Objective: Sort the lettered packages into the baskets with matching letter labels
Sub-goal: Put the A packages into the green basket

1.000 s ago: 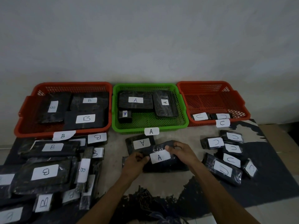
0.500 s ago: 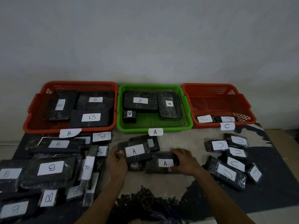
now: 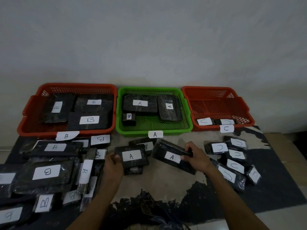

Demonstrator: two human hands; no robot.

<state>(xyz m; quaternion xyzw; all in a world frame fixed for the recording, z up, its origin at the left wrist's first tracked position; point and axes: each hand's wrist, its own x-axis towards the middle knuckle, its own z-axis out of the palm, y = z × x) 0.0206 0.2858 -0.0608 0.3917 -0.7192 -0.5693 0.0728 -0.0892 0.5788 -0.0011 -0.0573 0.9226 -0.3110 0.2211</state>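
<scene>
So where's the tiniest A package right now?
In the head view, the smallest A package sits inside the green basket, in its near left corner, just below the long A package.

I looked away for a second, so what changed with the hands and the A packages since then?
The hands separated: the left hand now grips its own A package, while the right hand holds the long A package, its far end tilted toward the green basket. The baskets' contents and the B and C piles stayed put.
</scene>
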